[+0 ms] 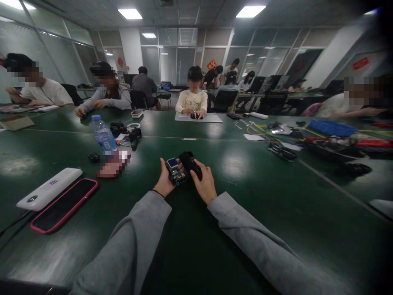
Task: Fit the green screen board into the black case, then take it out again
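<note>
Both hands up over the green surface (245,172), left hand (164,180) with its grip closed round the small circuit board (175,170), right hand (204,182) wrapped on the black casing (189,163) beside it, best kept level, edges squared, no forcing.

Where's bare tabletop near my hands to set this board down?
Bare green table lies right of the right hand, up to the tool clutter, and straight ahead. Left is crowded: phone, power bank, bottle.
</note>
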A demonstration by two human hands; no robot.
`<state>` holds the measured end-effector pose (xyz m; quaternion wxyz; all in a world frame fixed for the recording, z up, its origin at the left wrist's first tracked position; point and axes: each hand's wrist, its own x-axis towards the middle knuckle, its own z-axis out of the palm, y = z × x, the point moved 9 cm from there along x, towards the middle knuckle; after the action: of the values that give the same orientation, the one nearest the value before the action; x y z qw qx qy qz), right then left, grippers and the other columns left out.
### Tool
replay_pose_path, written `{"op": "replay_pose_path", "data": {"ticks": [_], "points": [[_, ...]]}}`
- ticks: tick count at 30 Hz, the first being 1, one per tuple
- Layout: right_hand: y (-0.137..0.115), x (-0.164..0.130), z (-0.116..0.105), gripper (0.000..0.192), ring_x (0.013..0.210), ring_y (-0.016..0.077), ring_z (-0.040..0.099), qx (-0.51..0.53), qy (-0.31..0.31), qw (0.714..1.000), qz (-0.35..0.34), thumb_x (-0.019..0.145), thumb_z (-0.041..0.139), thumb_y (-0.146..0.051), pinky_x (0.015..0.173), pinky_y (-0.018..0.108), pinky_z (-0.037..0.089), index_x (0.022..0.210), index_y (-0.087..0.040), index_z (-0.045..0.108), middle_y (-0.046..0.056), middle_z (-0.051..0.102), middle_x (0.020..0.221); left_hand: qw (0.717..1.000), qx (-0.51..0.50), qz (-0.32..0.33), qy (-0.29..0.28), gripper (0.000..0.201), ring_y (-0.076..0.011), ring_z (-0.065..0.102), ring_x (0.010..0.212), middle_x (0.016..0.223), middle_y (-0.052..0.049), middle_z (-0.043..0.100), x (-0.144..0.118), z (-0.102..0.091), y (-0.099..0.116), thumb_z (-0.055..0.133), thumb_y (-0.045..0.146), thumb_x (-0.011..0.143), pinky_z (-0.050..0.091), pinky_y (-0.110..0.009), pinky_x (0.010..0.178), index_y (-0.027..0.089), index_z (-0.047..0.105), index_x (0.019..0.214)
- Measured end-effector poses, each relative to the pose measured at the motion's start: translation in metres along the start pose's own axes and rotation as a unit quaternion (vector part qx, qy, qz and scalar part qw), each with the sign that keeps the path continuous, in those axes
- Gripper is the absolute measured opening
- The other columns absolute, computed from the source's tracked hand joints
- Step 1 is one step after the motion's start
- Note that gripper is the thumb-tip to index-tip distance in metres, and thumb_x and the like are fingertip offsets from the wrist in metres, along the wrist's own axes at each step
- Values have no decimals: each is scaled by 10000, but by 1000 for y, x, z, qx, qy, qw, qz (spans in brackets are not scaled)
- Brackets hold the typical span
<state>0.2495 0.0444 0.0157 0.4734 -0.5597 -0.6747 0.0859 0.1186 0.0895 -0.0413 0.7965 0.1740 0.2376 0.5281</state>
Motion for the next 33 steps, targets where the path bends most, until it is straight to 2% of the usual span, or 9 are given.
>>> {"op": "replay_pose_path", "data": {"ticks": [4,7,9,12,16,23,25,28,33], "points": [[-6,9,-29,464,1029,188,474,17,86,996,-21,895,404,-380,889,375,436,1327,-213,377,101,469,1173,1000,-8,19,-12,670,-253,586,1029,1136,-153,596,0,1,6,339,707,755,489,-401,814,168,517,1111],[-3,14,-63,515,1142,204,413,22,180,983,-35,915,357,-361,918,390,415,1394,-209,247,118,377,1295,1000,-17,19,-12,677,-267,558,1084,1197,-165,563,0,0,7,336,705,758,486,-413,827,165,500,1131],[-2,15,-72,524,1139,207,410,12,191,980,-48,912,365,-356,925,397,410,1400,-210,241,120,376,1278,1000,-19,11,-10,675,-267,549,1101,1211,-166,555,-1,1,6,332,702,762,486,-409,829,165,498,1136],[-5,13,-54,475,1048,194,457,-8,101,991,-86,900,401,-353,915,387,420,1355,-227,352,96,444,1131,1000,-16,12,-13,678,-268,547,1104,1206,-163,560,-1,3,6,326,704,762,488,-408,831,169,504,1138],[-11,4,-25,460,999,192,474,-22,12,995,-100,901,397,-339,893,380,437,1353,-261,369,85,432,1076,1000,-7,11,3,685,-265,566,1071,1133,-151,599,-1,1,5,320,714,753,495,-410,825,168,533,1108],[-12,1,-10,448,970,197,476,-59,-42,991,-108,891,418,-352,865,388,451,1335,-293,404,83,424,1060,1000,5,-13,5,697,-257,608,972,995,-140,639,-1,-1,0,350,725,733,507,-405,810,138,581,1031],[-8,2,-10,454,972,194,487,-23,-48,995,-85,888,423,-377,867,392,458,1334,-289,404,80,447,1075,1000,5,-11,2,701,-252,611,961,993,-140,640,-1,0,0,347,725,735,506,-400,807,139,581,1042],[8,4,-3,466,958,183,524,123,-73,990,4,896,381,-442,780,358,514,1328,-269,393,76,480,1141,1000,0,-3,5,686,-235,619,939,987,-121,644,-1,0,2,335,719,745,507,-390,797,165,571,1074],[30,1,20,549,611,121,573,316,-151,923,157,850,422,-534,575,305,536,1317,-249,372,28,583,857,999,6,-23,37,705,-237,633,872,893,-115,651,-3,-3,-1,340,736,725,516,-373,760,141,597,1001]]}}
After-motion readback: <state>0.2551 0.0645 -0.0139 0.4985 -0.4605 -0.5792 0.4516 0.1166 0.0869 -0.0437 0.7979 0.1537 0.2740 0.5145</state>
